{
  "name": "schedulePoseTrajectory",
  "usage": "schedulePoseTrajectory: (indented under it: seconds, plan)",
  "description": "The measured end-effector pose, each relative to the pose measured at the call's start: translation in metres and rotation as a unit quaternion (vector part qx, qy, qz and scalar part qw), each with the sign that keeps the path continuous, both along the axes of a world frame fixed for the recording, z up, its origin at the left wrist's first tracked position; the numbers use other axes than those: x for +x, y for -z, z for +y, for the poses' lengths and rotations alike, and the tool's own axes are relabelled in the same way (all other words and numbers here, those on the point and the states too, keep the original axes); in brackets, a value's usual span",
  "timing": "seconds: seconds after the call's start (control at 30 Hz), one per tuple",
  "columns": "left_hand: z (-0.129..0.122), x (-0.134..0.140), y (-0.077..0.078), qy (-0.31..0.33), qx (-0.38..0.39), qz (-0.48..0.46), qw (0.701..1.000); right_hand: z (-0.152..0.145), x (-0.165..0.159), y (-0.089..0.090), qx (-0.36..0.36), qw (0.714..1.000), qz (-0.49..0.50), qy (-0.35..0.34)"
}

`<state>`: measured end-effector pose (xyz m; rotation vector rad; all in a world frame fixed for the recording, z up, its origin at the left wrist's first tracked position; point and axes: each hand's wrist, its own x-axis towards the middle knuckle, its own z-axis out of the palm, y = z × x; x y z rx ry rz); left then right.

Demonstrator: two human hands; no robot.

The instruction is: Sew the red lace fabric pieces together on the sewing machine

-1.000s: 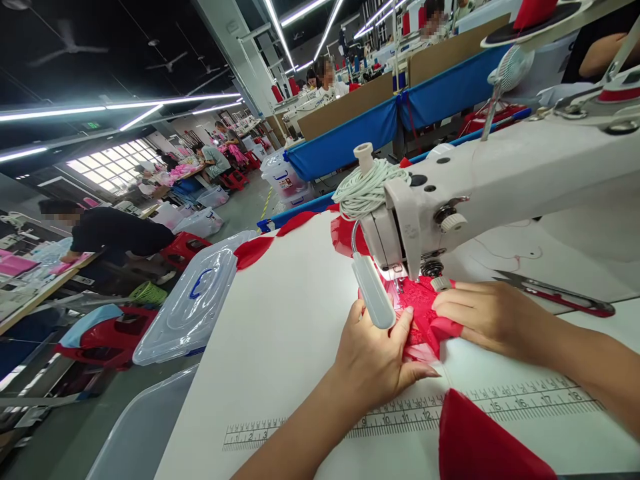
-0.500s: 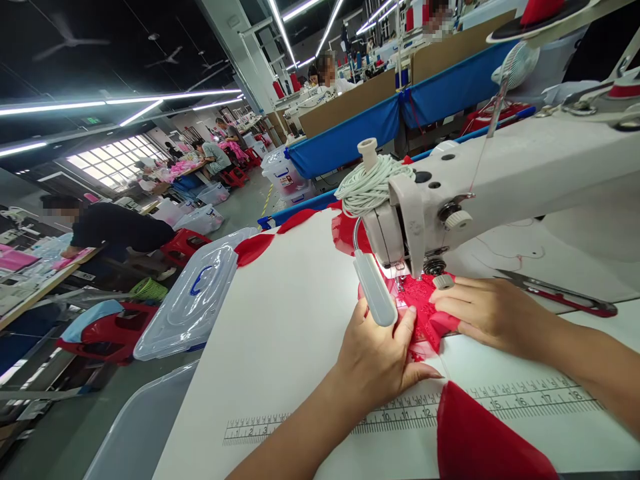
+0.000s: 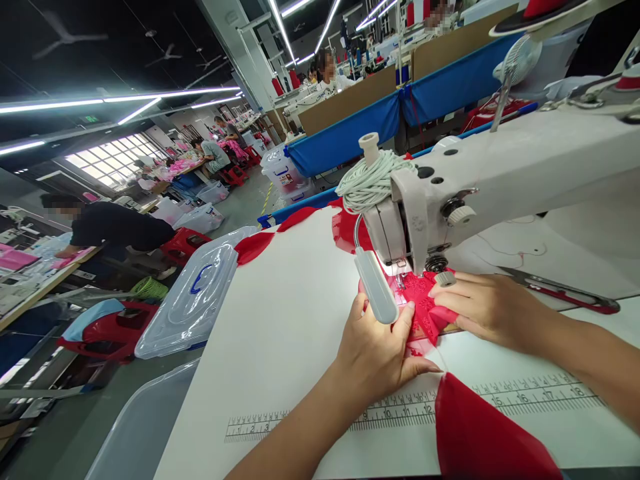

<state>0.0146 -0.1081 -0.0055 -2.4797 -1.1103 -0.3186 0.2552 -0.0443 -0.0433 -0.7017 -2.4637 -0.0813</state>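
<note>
Red lace fabric (image 3: pixel 419 300) lies under the presser foot (image 3: pixel 400 281) of a white sewing machine (image 3: pixel 525 167). My left hand (image 3: pixel 375 350) holds the fabric's near left side, thumb stretched to the right, with some fingers hidden behind the slim lamp (image 3: pixel 377 287). On the right, my right hand (image 3: pixel 493 310) grips a folded edge of the same fabric, fingers bent close together beside the machine's knob. The needle tip is too small to make out. A separate-looking red cloth piece (image 3: pixel 485 433) hangs over the table's front edge.
Thread snips (image 3: pixel 565 290) lie right of my right hand. A printed ruler (image 3: pixel 400 417) runs along the white table's (image 3: pixel 260 333) front. Red cloth pieces (image 3: pixel 255 247) line the far edge. A lidded clear bin (image 3: pixel 200 287) stands left; a person (image 3: pixel 120 223) sits beyond.
Both hands stay at the fabric, with only a slight shift. The right fingers sit a little closer to the machine's knob, and the view has moved slightly.
</note>
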Motion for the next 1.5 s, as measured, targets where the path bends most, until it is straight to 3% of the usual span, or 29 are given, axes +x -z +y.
schedulePoseTrajectory:
  seconds: [0.27,0.4,1.17,1.3,1.5]
  plan:
    - [-0.002,0.0,0.002,0.009,0.006,0.002,1.0,0.0,-0.004,-0.017,0.026,0.999,-0.025,-0.016]
    - [-0.004,-0.001,0.002,0.01,-0.004,-0.005,1.0,-0.002,-0.003,-0.011,0.019,1.0,-0.015,0.017]
    - [-0.007,0.0,0.008,-0.019,-0.019,-0.011,1.0,0.005,-0.001,0.001,0.001,0.999,-0.013,0.032]
    - [-0.005,0.0,0.003,-0.023,-0.052,-0.001,0.998,0.008,-0.001,0.005,0.01,0.999,0.008,0.043]
    - [0.002,0.007,0.002,-0.029,-0.056,-0.059,0.996,0.006,-0.005,0.001,0.03,0.998,-0.007,0.054]
